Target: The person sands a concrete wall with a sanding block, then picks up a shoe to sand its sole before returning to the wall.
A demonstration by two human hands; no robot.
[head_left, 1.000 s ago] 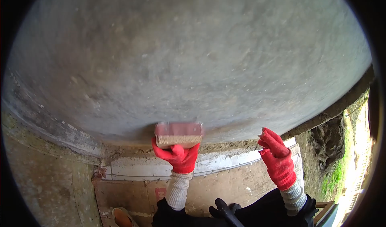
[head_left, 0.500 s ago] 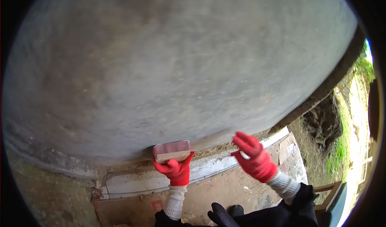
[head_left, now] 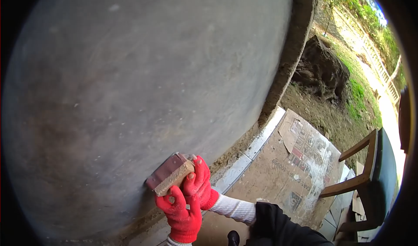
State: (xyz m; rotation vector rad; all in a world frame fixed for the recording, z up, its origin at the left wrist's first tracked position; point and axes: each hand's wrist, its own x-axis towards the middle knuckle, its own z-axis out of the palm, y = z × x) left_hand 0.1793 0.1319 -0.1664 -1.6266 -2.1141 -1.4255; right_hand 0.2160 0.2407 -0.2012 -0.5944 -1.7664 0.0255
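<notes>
A sanding block (head_left: 170,173), a pale wooden block with a dark red sheet wrapped over it, rests tilted near the base of the grey plastered wall (head_left: 143,85). My left hand (head_left: 182,217), in a red glove, grips its lower edge from below, thumb and fingers bent against the wood. At the block's right end, my right hand (head_left: 203,186), also red-gloved, closes its fingers on it. The two gloves touch each other. The block's face towards the wall is hidden.
Flattened cardboard (head_left: 278,172) covers the floor beside a white tile edge (head_left: 237,170). A chair (head_left: 370,180) with a dark seat stands to the right. Beyond the wall's corner lie bare soil, a large dark stump or rock (head_left: 322,67) and grass (head_left: 357,98).
My right hand has come from the free air on the right to the block and taken hold of it. The view has turned towards the right, showing more of the chair and yard.
</notes>
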